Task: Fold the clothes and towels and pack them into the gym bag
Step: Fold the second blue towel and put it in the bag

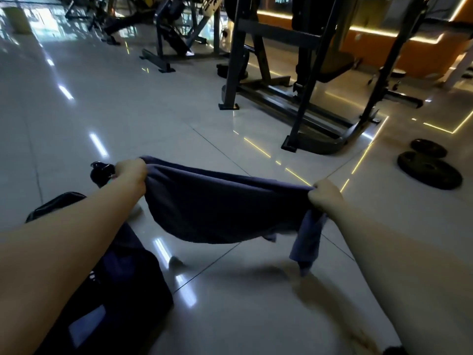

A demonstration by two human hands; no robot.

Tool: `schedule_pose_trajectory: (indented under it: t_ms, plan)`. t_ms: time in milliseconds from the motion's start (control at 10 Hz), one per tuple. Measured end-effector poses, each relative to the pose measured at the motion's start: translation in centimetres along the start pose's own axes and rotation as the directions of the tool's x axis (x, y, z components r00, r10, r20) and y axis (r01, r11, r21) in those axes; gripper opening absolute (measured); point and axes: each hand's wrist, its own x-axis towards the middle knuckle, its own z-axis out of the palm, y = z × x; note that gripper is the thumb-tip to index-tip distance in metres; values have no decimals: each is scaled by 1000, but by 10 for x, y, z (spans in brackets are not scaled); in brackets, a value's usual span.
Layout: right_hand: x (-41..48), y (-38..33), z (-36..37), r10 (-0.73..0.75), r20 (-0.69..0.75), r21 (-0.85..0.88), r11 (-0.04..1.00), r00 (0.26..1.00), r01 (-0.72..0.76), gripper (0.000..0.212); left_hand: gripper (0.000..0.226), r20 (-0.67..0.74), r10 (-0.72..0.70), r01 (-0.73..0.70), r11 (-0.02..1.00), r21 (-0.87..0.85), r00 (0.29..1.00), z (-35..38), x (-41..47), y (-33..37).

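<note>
Both hands up here: left hand (pixel 130 172) and right hand (pixel 325 197) each grip the navy towel (pixel 217 208). It sags above the floor (pixel 230 303), gym bag (pixel 122 290) beside.

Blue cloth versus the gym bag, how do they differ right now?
The blue cloth hangs in the air, gripped at its ends by the left hand and right hand; the gym bag sits on the floor. The blue cloth sags thin and loose; the gym bag looks bulky. Both are dark.
</note>
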Motion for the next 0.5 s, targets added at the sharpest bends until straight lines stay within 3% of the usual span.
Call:
schedule_pose_trajectory:
  t_ms: [100, 200, 300, 400, 500]
  plan:
    - [0, -17, 5, 29, 41, 248, 968, 999, -39, 23, 47, -4, 78, -75, 974, 216, 997, 14, 3, -22]
    - [-3, -32, 2, -9, 309, 328, 939, 951, -98, 33, 36, 120, 68, -103, 943, 317, 990, 29, -26, -19]
    - [-3, -53, -3, -172, 513, 310, 951, 841, 6, 45, 24, 312, 205, -295, 914, 277, 928, 54, -67, -4]
    - [-7, -76, -7, -315, 596, 378, 922, 739, 88, 38, 23, 611, 251, -422, 894, 150, 750, 80, -96, 12]
    - [-17, -89, -12, -382, 648, 421, 901, 659, 108, 25, 14, 833, 224, -567, 814, 125, 506, 88, -120, 19]
